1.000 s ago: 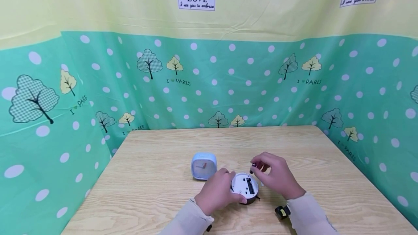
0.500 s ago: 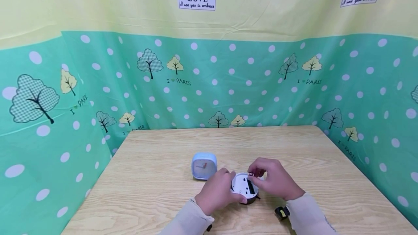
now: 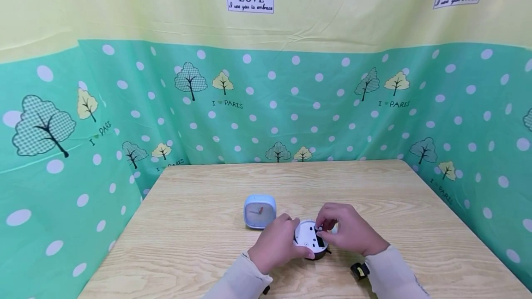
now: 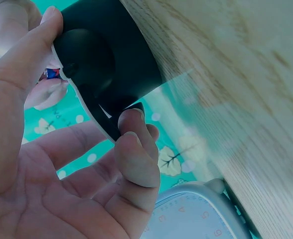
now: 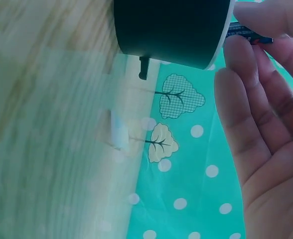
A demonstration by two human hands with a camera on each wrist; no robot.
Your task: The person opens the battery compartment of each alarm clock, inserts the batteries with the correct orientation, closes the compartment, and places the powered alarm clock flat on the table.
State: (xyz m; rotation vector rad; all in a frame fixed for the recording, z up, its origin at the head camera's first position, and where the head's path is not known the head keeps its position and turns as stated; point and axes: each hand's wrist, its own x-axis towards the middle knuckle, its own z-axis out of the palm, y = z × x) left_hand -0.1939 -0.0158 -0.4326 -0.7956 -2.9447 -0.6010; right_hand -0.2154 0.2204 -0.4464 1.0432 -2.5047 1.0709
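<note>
A round clock [image 3: 305,238] with a dark body and a white back lies with that back turned up, a dark battery slot in it. My left hand [image 3: 275,246] grips it by the rim; in the left wrist view the thumb and curled fingertips sit on opposite sides of the dark body [image 4: 111,50]. Between thumb and fingers, my right hand [image 3: 351,229] pinches a small battery [image 5: 243,33] right at the slot. The fingers cover part of the slot in the head view.
Behind my left hand a light blue square clock [image 3: 259,212] stands upright on the wooden table [image 3: 199,197]. A small white piece [image 5: 119,130] lies on the table near the dark clock. A patterned curtain [image 3: 274,105] hangs around the table's back and sides.
My right hand has moved left and down with the battery, from beside the clock to its slot. My left hand and the clock have stayed in place.
</note>
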